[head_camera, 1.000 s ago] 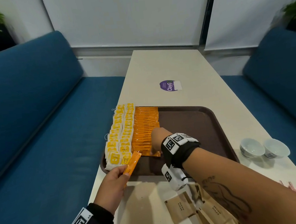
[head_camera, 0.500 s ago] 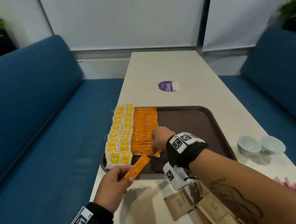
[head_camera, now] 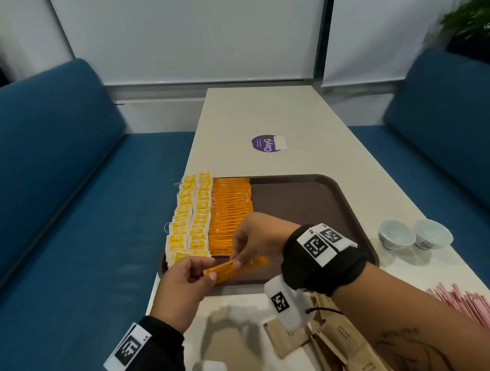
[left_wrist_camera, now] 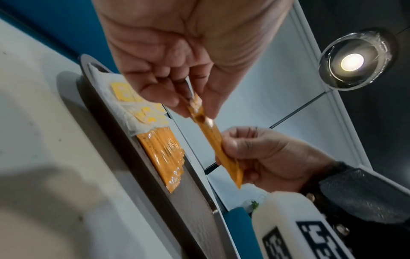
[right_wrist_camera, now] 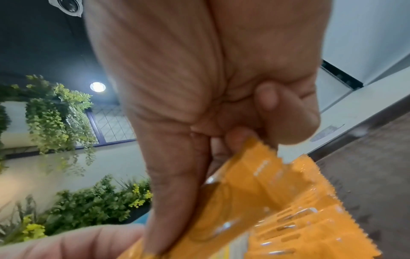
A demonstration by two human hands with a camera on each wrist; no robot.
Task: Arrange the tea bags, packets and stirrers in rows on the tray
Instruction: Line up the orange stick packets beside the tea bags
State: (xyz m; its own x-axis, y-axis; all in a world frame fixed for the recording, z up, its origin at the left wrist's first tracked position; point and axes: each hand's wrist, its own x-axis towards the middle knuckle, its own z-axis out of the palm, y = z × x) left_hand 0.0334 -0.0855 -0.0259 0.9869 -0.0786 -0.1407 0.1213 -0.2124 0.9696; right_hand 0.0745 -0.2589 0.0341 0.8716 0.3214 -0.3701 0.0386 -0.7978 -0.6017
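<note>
A person sits at a pale table (head_camera: 260,114) between blue sofas, arranging drink supplies on a brown tray (head_camera: 306,203).

Both hands hold one orange packet (head_camera: 236,269), a long narrow sachet, level in the air just above the tray's near edge. It looks light, thin and flexible, with a glossy film that may slip, so it is probably best held by pinching the flat faces close to an end, where the crimped seal gives some stiffness.

The left hand (head_camera: 184,285) pinches one end between thumb and fingertips, the other fingers curled under. The right hand (head_camera: 255,238) pinches the packet further along, thumb on one face and forefinger on the other, remaining fingers folded into the palm; the right wrist view shows this plainly. Neither grip is spread: both are closed tight on the thin film.

On the tray, two rows of yellow-labelled tea bags (head_camera: 189,218) fill the left side, some overhanging the rim. Touching them to the right lies a row of orange packets (head_camera: 231,214), overlapped like roof tiles. The right half of the tray is bare brown.

Off the tray, brown paper packets (head_camera: 341,341) lie in a loose heap on the table near the person, pink stirrers (head_camera: 468,310) lie to the right, and two small white cups (head_camera: 415,235) stand beside the tray.
</note>
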